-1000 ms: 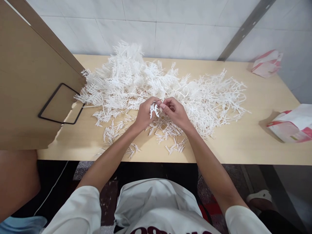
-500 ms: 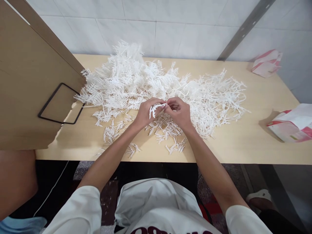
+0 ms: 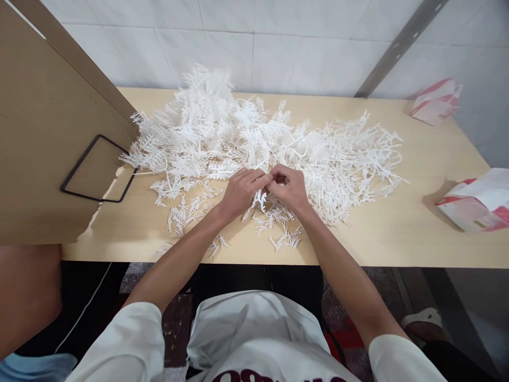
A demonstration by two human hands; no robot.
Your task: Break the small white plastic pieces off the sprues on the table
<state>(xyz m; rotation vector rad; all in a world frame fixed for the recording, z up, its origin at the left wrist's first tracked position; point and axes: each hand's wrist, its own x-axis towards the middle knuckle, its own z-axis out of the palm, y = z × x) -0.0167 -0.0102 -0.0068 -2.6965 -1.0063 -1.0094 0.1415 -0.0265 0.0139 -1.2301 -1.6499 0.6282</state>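
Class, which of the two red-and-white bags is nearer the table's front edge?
The front bag, cut off by the picture's right border; the other bag shows whole, farther back on the table.

My arms (image 3: pixel 191 239) reaching forward, left hand (image 3: pixel 239 192) with its back upward, right hand (image 3: pixel 291 187) curled, fingers (image 3: pixel 260 180) bent and meeting.

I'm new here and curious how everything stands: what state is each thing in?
Left hand, closed on a white branched piece
Right hand, curled, meeting the left; exact grip hidden
White branched piece, held, partly hidden
White pile, loose, tangled, spread over the table
Cardboard, standing, one edge ragged
Black frame, standing or flat, cannot tell
Near bag, creased
Far bag, creased
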